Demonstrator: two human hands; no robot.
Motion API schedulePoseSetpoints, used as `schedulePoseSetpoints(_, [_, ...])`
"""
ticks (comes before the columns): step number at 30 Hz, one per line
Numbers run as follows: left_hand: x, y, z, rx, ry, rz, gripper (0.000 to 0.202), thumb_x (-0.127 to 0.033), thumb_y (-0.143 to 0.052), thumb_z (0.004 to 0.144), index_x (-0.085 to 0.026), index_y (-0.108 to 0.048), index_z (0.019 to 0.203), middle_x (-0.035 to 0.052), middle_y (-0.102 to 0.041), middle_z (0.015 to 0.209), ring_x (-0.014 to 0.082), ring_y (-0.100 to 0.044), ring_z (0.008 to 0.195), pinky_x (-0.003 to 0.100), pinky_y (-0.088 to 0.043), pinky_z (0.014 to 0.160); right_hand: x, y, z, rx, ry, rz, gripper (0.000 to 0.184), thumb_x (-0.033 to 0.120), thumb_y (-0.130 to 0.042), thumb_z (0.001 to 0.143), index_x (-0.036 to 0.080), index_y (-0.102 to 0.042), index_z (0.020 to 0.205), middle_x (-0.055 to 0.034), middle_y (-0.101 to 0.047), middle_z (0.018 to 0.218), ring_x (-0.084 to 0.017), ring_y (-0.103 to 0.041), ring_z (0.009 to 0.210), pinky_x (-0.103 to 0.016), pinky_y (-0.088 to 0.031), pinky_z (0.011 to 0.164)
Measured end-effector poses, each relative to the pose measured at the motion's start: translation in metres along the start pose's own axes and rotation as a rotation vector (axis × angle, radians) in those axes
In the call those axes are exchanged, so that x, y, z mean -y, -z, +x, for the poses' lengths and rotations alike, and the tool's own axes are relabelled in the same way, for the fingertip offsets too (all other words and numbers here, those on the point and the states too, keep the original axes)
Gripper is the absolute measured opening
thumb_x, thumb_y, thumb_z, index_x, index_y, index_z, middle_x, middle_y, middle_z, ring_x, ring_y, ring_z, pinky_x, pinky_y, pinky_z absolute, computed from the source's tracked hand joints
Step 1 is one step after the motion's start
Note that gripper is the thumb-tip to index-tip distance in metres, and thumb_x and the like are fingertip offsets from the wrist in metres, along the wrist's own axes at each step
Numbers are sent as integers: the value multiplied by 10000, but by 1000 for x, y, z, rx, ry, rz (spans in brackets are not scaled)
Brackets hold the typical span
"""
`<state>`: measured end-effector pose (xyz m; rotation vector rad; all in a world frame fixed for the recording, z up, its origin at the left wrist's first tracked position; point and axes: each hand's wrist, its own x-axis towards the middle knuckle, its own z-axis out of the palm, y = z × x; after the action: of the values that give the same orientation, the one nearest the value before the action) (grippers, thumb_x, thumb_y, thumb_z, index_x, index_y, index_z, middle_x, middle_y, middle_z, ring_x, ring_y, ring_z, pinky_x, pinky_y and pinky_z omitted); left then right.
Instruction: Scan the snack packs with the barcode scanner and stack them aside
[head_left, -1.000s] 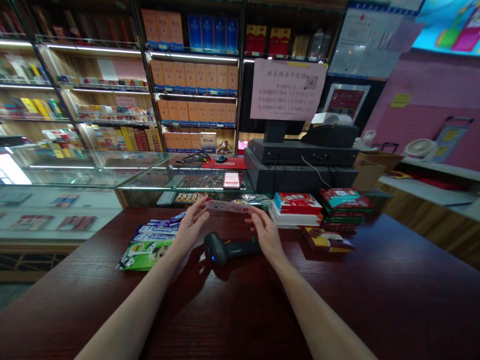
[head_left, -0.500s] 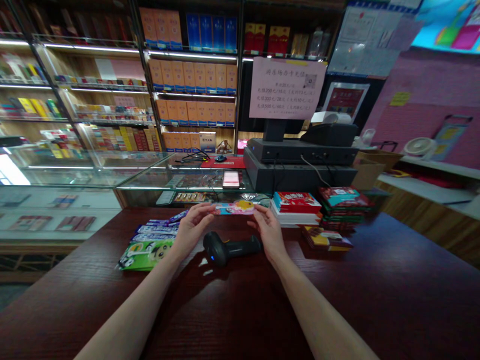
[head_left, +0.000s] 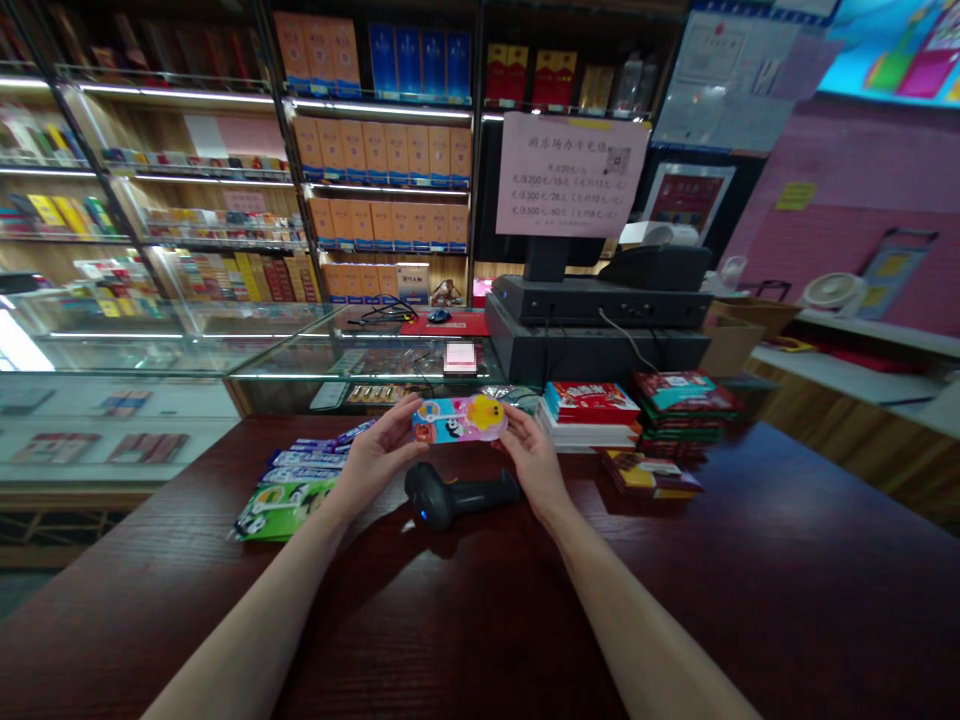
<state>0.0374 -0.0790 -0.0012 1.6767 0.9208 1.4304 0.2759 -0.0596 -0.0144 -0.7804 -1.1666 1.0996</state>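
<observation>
Farthest left on the dark wooden counter [head_left: 465, 620] lie green packets [head_left: 281, 510] with a panda print, and just behind them a fanned group of purple-and-white packets [head_left: 309, 460]; the left forearm crosses in front of their right side. Next comes the left hand [head_left: 381, 455], raised over the counter. Its grip is closed on the left end of a colorful packet [head_left: 459, 420], the fingertips at the upper corner and the thumb reaching along below; whether the remaining fingers touch the back cannot be told. The packet, blue and pink with a panda and a yellow figure, spans level between the two hands, its printed face toward the wearer. Below and nearer the wearer, a black barcode scanner [head_left: 459, 500] lies on its side on the counter, its head to the left with a small blue light, its handle running right. The right hand [head_left: 536, 465] has its grip pinched on the packet's right end, thumb in front; its lower fingers are curled above the handle's end. Right of it stands a stack of red-topped boxes [head_left: 591, 403], then a brown-and-yellow pack [head_left: 651, 475] nearer the wearer, and a dark stack of packets [head_left: 684, 405] behind that.
</observation>
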Motion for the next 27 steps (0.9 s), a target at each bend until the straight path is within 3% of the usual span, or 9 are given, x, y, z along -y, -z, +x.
schedulePoseSetpoints(11, [-4, 2, 1, 43, 9, 89, 734, -313, -783, 736, -245, -509, 1414, 104, -345, 1610, 287, -445, 1414, 476, -390, 1175, -2, 4, 1, -5, 34, -51, 465, 397, -724, 752, 245, -649, 1185, -77, -701, 1223, -263, -658, 1125, -389, -570, 878])
schedulePoseSetpoints(17, [7, 6, 2, 59, 54, 154, 776, -329, -807, 702, -233, -509, 1412, 106, -571, 1444, 280, -569, 1305, 511, -388, 1170, -2, 5, 1, 25, 90, -70, 445, 359, -698, 778, 241, -647, 1204, -73, -684, 1268, -257, -633, 1186, -416, -522, 1000])
schedulePoseSetpoints(27, [4, 7, 2, 11, -46, 427, 652, -351, -784, 726, -247, -563, 1331, 104, -606, 1375, 283, -574, 1276, 518, -436, 1110, -16, 11, 3, 26, 101, -149, 480, 355, -697, 801, 254, -626, 1265, -60, -648, 1336, -245, -609, 1226, -393, -506, 1020])
